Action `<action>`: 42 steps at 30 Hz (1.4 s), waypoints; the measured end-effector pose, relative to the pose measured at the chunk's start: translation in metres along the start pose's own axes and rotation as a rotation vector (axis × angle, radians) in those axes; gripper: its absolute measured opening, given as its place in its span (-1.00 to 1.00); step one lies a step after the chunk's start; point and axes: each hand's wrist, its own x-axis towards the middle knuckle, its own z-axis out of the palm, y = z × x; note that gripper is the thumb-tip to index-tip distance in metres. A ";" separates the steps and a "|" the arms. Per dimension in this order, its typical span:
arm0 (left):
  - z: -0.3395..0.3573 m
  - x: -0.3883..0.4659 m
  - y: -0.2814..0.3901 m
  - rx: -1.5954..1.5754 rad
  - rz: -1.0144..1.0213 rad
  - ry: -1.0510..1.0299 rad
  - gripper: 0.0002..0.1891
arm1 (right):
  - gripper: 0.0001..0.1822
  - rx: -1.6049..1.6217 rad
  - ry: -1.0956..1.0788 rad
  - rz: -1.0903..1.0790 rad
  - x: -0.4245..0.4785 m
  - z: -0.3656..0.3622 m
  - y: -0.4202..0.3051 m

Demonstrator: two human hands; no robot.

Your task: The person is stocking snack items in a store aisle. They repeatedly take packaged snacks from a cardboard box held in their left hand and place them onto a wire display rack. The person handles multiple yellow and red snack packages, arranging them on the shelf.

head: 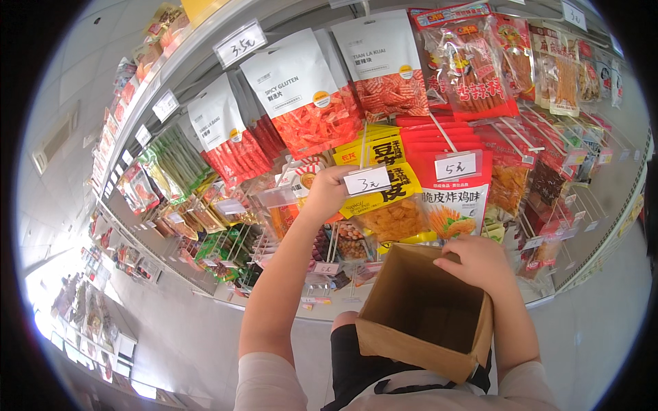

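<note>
My left hand pinches the left edge of a white price tag in a clear holder, at the front end of a display hook. Behind the tag hang yellow snack bags with a clear lower part. An open cardboard box rests on my lap, its inside dark with no goods visible. My right hand lies over the box's upper right rim, fingers bent inward; the forearm runs along its right side. Just beyond this hand hangs a red and white snack bag behind another price tag.
White and red snack pouches hang above my left hand. More red packets fill the upper right hooks. Metal hooks with tags jut out at right. The white bottom shelf edges the tiled floor.
</note>
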 end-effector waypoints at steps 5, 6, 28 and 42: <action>0.004 0.000 0.014 0.066 0.010 -0.052 -0.69 | -0.62 -0.006 -0.038 0.021 0.001 -0.004 -0.001; 0.005 -0.003 0.014 0.114 0.038 -0.038 -0.68 | -0.62 -0.008 -0.061 0.036 0.003 -0.005 -0.003; 0.058 0.033 -0.080 1.098 0.361 0.468 -0.17 | -0.60 -0.095 0.098 -0.151 -0.025 -0.020 -0.066; 0.044 -0.200 -0.030 -0.197 -0.247 -0.134 -0.34 | -0.64 -0.164 0.065 -0.185 -0.052 -0.031 -0.113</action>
